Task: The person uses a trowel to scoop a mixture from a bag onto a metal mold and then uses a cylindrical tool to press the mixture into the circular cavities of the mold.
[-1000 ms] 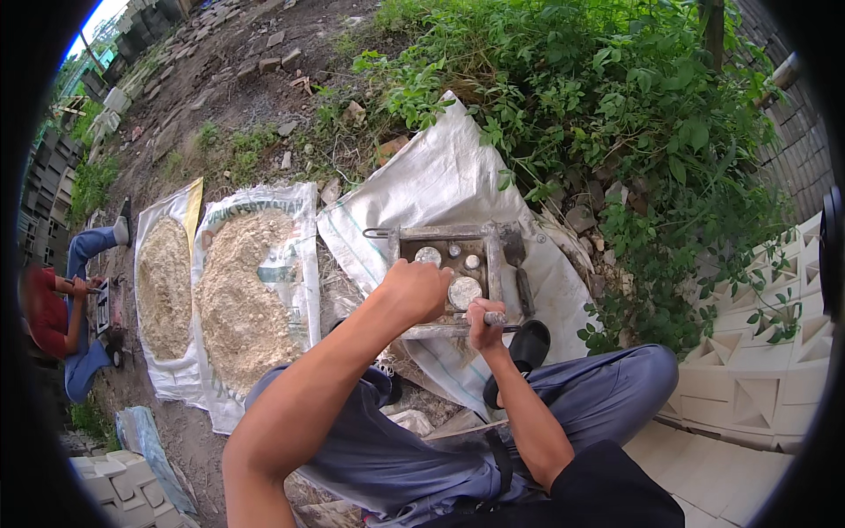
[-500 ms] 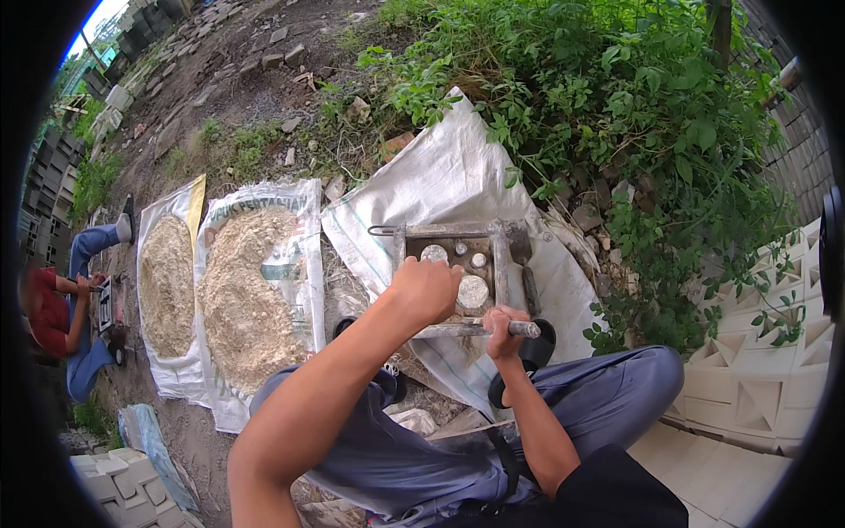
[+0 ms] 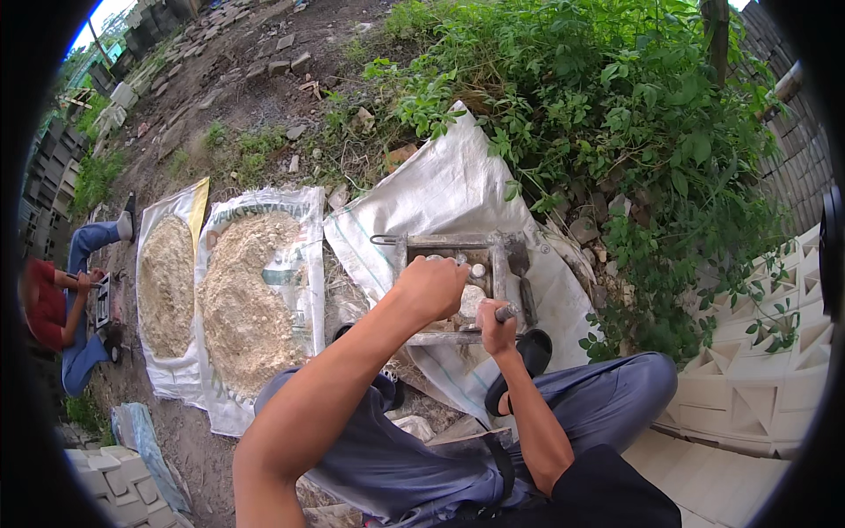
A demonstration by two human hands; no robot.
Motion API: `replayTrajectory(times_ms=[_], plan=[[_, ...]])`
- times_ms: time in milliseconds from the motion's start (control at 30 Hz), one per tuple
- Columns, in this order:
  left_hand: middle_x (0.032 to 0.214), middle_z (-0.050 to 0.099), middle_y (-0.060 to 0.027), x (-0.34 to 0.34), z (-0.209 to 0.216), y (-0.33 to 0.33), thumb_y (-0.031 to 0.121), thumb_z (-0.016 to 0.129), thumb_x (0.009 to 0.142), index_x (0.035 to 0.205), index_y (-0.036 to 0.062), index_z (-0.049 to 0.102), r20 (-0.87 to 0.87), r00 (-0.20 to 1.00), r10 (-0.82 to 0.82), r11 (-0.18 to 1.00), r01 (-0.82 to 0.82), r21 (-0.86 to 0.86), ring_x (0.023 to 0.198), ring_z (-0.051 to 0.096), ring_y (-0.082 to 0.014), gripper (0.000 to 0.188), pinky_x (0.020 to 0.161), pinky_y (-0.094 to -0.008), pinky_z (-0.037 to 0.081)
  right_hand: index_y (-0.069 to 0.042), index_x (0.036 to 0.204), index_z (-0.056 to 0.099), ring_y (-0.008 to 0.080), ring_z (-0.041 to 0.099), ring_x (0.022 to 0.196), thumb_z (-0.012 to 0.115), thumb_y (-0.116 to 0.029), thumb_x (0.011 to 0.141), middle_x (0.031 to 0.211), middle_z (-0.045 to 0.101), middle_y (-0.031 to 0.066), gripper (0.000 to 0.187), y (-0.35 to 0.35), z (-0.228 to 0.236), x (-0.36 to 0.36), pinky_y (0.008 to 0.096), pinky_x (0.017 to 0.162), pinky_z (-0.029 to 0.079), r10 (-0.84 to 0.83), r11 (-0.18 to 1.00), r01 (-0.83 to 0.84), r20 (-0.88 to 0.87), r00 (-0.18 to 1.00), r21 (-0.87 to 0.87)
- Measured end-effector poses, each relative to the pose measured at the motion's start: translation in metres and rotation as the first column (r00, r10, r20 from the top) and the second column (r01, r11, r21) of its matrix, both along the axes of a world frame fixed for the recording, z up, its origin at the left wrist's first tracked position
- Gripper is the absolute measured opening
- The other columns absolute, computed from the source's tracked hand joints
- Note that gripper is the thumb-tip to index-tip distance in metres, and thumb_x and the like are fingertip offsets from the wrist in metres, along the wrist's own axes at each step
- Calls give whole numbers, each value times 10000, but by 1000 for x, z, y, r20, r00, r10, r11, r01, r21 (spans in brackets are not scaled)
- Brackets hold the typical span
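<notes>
A rectangular grey mould frame (image 3: 451,239) lies on a white woven sack in front of my knees. Inside it sit several pale round pieces, among them a large disc (image 3: 473,299) and a small knob (image 3: 478,270). My left hand (image 3: 433,288) is closed in a fist over the frame's left half; whatever it grips is hidden beneath the fingers. My right hand (image 3: 497,329) is wrapped round a short grey rod (image 3: 505,312) at the frame's near right corner. The rod's blunt end shows above the fist, and its other end is hidden.
Two sacks (image 3: 310,238) bearing heaps of pale powdery material (image 3: 242,304) lie to the left. Farther left sits another person (image 3: 48,308) in red and blue. Green plants (image 3: 581,114) grow beyond the frame; pale patterned blocks (image 3: 757,378) stand at right.
My right hand has shifted slightly left and up, and the rod has turned from lying sideways to pointing more upright. My left fist stays over the frame, a little farther right.
</notes>
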State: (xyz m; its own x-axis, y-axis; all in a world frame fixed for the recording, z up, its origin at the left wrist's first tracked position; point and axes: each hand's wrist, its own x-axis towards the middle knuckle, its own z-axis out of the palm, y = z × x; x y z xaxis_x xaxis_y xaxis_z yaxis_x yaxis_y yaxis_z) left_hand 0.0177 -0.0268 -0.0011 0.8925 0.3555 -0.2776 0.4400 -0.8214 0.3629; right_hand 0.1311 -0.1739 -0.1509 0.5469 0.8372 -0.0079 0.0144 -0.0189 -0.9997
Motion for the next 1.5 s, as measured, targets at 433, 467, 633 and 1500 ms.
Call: replayTrajectory(times_ms=[433,467,633,1500], plan=[[937,638,-182,-8,10,12,96,491,790,1115,14,551,-7,999,53,999,-53,4,855,629,-351,341,730,-438,511,-17,613,440,269,472,483,512,-45,783,561,467,93,187,-22,-21,27,361,452,355,-30,982,-115,720,694,152],[937,638,-182,-12,15,13,96,491,790,1115,14,551,-11,998,61,998,-61,1,855,629,-351,341,730,-438,511,-25,611,456,266,489,500,515,-55,784,559,469,108,185,-12,-26,13,361,458,360,-161,948,-89,703,692,305],[953,642,-183,-14,16,20,119,471,818,1111,15,559,-160,982,96,995,-94,21,883,627,-343,324,752,-429,508,-15,562,419,197,441,465,508,-99,821,533,453,59,286,-16,-14,3,350,443,320,-115,964,11,382,917,264],[991,634,-197,-13,23,29,63,463,784,1074,18,579,-165,977,135,989,-143,-35,923,618,-353,316,790,-432,505,-19,542,385,78,330,461,464,-111,815,512,389,-6,299,1,2,-29,261,432,252,3,991,12,-113,994,134]])
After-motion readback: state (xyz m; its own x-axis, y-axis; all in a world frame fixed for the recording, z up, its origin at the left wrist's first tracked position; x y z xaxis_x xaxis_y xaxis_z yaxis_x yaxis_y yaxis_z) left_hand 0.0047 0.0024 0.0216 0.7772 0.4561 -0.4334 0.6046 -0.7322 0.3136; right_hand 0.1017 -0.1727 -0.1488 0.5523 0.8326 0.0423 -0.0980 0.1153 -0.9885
